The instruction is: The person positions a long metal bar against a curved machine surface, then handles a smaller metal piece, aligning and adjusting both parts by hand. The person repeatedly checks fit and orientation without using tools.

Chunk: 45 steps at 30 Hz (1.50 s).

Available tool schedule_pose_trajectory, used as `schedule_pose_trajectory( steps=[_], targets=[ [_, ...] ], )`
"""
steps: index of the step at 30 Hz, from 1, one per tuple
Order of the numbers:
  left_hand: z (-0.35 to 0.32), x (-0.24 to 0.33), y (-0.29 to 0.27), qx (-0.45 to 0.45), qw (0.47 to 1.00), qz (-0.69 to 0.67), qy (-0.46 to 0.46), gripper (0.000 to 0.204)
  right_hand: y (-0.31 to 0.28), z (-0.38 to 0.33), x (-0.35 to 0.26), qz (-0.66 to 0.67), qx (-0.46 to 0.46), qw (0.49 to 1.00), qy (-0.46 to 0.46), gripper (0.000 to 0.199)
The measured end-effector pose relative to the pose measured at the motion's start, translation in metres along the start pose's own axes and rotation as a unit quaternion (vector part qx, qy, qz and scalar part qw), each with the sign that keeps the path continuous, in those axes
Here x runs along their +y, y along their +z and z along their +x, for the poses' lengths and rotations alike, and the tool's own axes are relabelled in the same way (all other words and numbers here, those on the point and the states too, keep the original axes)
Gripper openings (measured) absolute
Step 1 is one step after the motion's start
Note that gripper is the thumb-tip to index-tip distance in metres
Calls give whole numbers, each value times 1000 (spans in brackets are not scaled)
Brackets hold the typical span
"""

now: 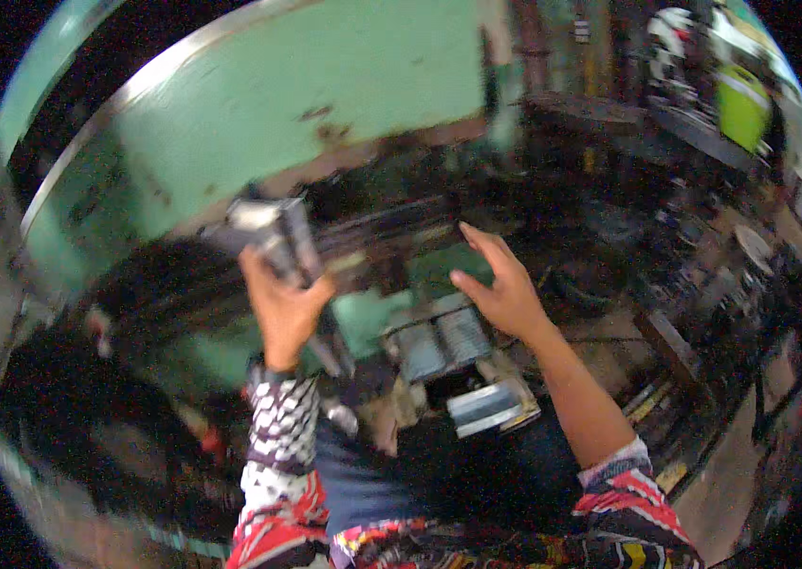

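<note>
1. The left hand [282,308] is raised in the middle-left of the view, its grip closed around a stack of flat grey metal plates [273,237] held up and tilted, the fingers wrapped over the lower edge of the stack.
2. That stack sits in front of the large pale green, paint-chipped machine body [325,85] that fills the far left of the scene; the picture is blurred, so the exact number of plates in the hand cannot be told.
3. The right hand [500,284] is held out to the right of centre, its grip open, fingers spread and pointing far, holding nothing.
4. Just below and left of the right hand lie two ribbed grey metal pieces [439,341] side by side on the dark, cluttered machine bench [401,237]; the hand hovers over their far right corner, and whether it touches them cannot be told.
5. Nearer to the person, another pale grey flat metal piece [486,406] lies tilted at the bench's near edge, close to the dark blue trouser lap [391,474].
6. Both forearms come in from the near edge in sleeves patterned in red, white and black [277,446]; the right sleeve is pushed up above the forearm.
7. Far right, well apart from the hands, a bright yellow-green object [740,104] stands among dark, blurred workshop clutter.
</note>
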<state>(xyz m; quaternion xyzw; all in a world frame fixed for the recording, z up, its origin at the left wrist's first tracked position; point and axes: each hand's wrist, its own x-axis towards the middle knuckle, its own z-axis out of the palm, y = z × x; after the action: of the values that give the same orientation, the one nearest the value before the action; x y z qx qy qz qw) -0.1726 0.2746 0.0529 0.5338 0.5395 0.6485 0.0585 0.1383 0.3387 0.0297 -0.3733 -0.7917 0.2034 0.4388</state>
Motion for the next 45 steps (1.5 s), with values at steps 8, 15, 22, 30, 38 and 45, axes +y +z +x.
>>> schedule_pose_trajectory(
  steps=[8, 15, 22, 30, 38, 45],
  targets=[
    [31, -163, 60, 92, 991, 21, -94, 111, -29, 263, 258, -193, 106, 975, -9, 61],
    [72, -384, 121, 137, 942, 88, -293, 96, 32, 508, 491, -380, 29, 923, -57, 71],
    [165, -455, 119, 130, 912, 105, -376, 85, 17, 459, 539, -469, 19, 882, 51, 69],
    [33, -337, 71, 89, 931, 145, -323, 86, 115, 82, 402, -285, -213, 910, 214, 67],
    [-3, -270, 81, 109, 954, 99, -261, 91, 86, 52, 477, -241, -300, 890, 243, 65],
    [-17, -254, 103, 106, 880, -3, -464, 66, -29, 229, 665, -269, -122, 922, 252, 64]
  ],
)
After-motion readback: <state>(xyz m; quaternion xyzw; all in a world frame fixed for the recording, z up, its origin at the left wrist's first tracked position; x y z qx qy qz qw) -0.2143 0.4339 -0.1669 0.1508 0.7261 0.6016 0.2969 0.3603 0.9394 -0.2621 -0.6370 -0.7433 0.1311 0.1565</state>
